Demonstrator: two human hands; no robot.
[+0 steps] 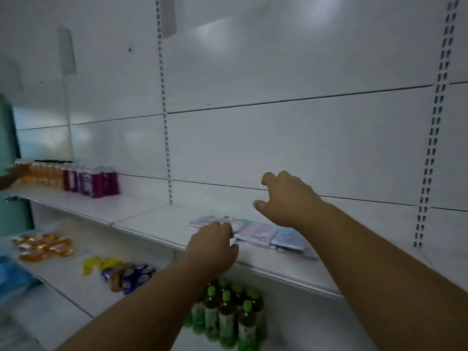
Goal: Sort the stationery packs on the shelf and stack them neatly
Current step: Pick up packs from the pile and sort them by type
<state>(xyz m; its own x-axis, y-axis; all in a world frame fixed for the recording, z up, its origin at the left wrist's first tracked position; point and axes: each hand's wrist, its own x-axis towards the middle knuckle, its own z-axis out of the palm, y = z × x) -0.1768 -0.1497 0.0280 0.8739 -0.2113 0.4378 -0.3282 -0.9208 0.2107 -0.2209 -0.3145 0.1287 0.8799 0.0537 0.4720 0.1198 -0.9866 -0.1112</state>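
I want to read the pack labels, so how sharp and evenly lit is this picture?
Head view: soft throughout; the stationery packs are too blurred to read, and motion smear is worst at the left edge by the orange bottles. Pale glare patches sit on the back panel, and the wide lens bends the shelf lines.

Two bare arms up at white shelf [141, 219]. Left hand [212, 247] at shelf's front edge, fingers bent, over the near end of the stationery packs [258, 233]; touching or not, can't tell. Right hand [286, 198] higher, above packs, fingers curled, holding nothing. Packs flat in a loose, overlapping row, pink, purple & blue. Far left on same shelf: orange bottles [45, 173] beside purple bottles [93, 179], w/ another person's hand [15, 173] at the orange ones. Lower shelf: green-cap bottles [228, 315], cans [129, 276], orange packets [43, 245]. All a bit blurry.
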